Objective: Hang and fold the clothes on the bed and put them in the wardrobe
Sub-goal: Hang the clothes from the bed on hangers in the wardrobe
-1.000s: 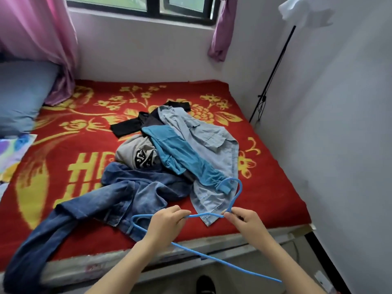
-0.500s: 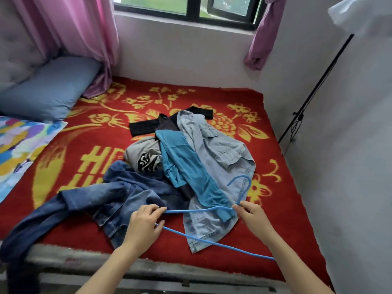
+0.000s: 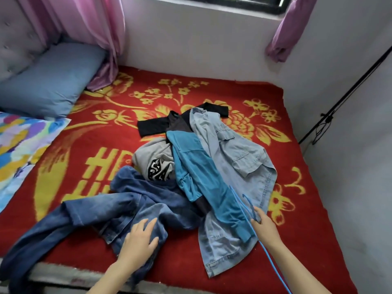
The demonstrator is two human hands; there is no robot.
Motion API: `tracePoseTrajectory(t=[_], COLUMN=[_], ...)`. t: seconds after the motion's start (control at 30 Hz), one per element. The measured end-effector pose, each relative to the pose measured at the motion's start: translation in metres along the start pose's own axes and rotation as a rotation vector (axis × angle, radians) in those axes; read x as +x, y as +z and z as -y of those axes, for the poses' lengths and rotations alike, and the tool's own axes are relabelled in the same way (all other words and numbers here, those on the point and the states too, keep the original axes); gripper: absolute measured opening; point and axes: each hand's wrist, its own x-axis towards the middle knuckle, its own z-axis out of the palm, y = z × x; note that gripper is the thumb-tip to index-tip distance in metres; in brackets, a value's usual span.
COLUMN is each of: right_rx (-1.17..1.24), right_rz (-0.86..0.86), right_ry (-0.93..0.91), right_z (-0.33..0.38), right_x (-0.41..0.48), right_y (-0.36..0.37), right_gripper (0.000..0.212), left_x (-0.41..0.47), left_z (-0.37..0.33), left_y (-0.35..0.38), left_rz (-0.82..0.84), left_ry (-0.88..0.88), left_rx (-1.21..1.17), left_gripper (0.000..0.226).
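— Your left hand (image 3: 140, 238) lies palm down on the dark blue denim garment (image 3: 118, 209) near the front edge of the bed, fingers straight and spread, gripping nothing

— And your right hand (image 3: 265, 228) has its fingers closed round the blue hanger (image 3: 271, 262) just under the hook. In the head view you hold it edge-on, so the wire shows as one thin line from above the heap down past your wrist to the bottom of the frame

— The clothes you are to sort lie in one heap in the middle of the red blanket (image 3: 297, 230) with its yellow flowers. The dark denim sprawls toward you and to your left, one long part trailing over the bed's edge; sleeve or leg, I cannot tell

— On top you have a teal garment (image 3: 201, 177) lying lengthwise across a light blue denim shirt (image 3: 239, 158), whose chest pocket faces up. Left of the teal one sits a grey T-shirt (image 3: 152, 153) with a black-and-white print, and behind them a black T-shirt (image 3: 152, 126) spread flat

— Your hanger crosses over the near end of the teal garment; whether it touches the cloth I cannot tell

— Round you: a blue pillow (image 3: 48, 81) at the far left against a tufted headboard (image 3: 17, 39), a many-coloured sheet (image 3: 19, 141) just in front of it, a pink curtain (image 3: 84, 24) hanging down beside the pillow, a purple curtain (image 3: 290, 24) at the window's right, and a black stand pole (image 3: 350, 92) slanting along the right wall
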Motion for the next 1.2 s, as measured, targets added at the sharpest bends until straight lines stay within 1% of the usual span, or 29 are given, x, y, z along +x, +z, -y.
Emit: tracePoseTrajectory(t=[0.17, 0.23, 0.3, 0.37, 0.43, 0.5, 0.53, 0.6, 0.7, 0.73, 0.8, 0.83, 0.87, 0.9, 0.93, 0.97, 1.0, 1.03, 1.1, 1.17, 1.2], right_rx=[-0.001, -0.011, -0.03, -0.095, -0.125, -0.145, -0.138, -0.117, 0.006, 0.053, 0.067, 0.042, -0.005, -0.059, -0.086, -0.089, -0.082, -0.073, -0.051, -0.026, -0.02], right_rz=[-0.114, -0.151, -0.194, -0.233, -0.211, -0.186, -0.177, -0.151, -0.082, -0.08, -0.076, -0.038, 0.035, 0.109, 0.16, 0.188, 0.198, 0.196, 0.189, 0.192, 0.196], right_ry=[0.061, 0.054, 0.031, 0.033, 0.06, 0.094, 0.108, 0.157, 0.238, 0.276, 0.314, 0.295, 0.272, 0.254, 0.239, 0.226, 0.222, 0.23, 0.218, 0.206, 0.209], right_z=[0.024, 0.022, 0.018, 0.014, 0.0, -0.005, -0.009, -0.022, -0.044, -0.048, -0.062, -0.068, -0.072, -0.075, -0.078, -0.081, -0.082, -0.083, -0.085, -0.086, -0.086], right_x=[0.022, 0.024, 0.035, 0.049, 0.065, 0.075, 0.081, 0.094, 0.108, 0.11, 0.116, 0.118, 0.12, 0.122, 0.124, 0.126, 0.128, 0.13, 0.133, 0.132, 0.132], right_y=[0.023, 0.036, 0.043, 0.044, 0.051, 0.057, 0.06, 0.063, 0.065, 0.063, 0.058, 0.058, 0.057, 0.058, 0.058, 0.059, 0.06, 0.058, 0.056, 0.054, 0.053], right_gripper=[0.024, 0.018, 0.025, 0.032, 0.034, 0.026, 0.02, 0.018, 0.025, 0.03, 0.035, 0.034, 0.03, 0.027, 0.026, 0.03, 0.035, 0.039, 0.043, 0.044, 0.044], left_x=[0.055, 0.069, 0.087, 0.103, 0.117, 0.13, 0.14, 0.164, 0.198, 0.208, 0.227, 0.235, 0.242, 0.249, 0.253, 0.257, 0.259, 0.262, 0.266, 0.268, 0.268], left_z=[-0.001, -0.006, -0.014, -0.022, -0.03, -0.036, -0.039, -0.049, -0.062, -0.067, -0.079, -0.085, -0.092, -0.098, -0.103, -0.105, -0.108, -0.111, -0.116, -0.12, -0.121], left_y=[-0.005, -0.001, 0.003, 0.01, 0.018, 0.029, 0.032, 0.04, 0.048, 0.049, 0.058, 0.064, 0.068, 0.073, 0.078, 0.086, 0.09, 0.096, 0.1, 0.096, 0.096], left_rz=[0.067, 0.1, 0.122, 0.168, 0.225, 0.241, 0.245, 0.243, 0.205, 0.209, 0.236, 0.253, 0.261, 0.265, 0.273, 0.278, 0.255, 0.215, 0.131, 0.068, 0.046], left_ry=[0.011, 0.002, -0.006, -0.058, -0.12, -0.193, -0.255, -0.409, -0.588, -0.62, -0.66, -0.689, -0.728, -0.761, -0.784, -0.819, -0.869, -0.902, -0.967, -0.984, -0.98], left_rx=[-0.053, -0.098, -0.138, -0.251, -0.36, -0.492, -0.564, -0.724, -0.883, -0.913, -0.965, -1.005, -1.049, -1.088, -1.124, -1.172, -1.224, -1.264, -1.305, -1.307, -1.301], left_gripper=[0.056, 0.052, 0.048, 0.048, 0.047, 0.044, 0.041, 0.033, 0.025, 0.021, 0.006, 0.011, 0.016, 0.015, 0.022, 0.037, 0.047, 0.048, 0.035, 0.006, 0.016])
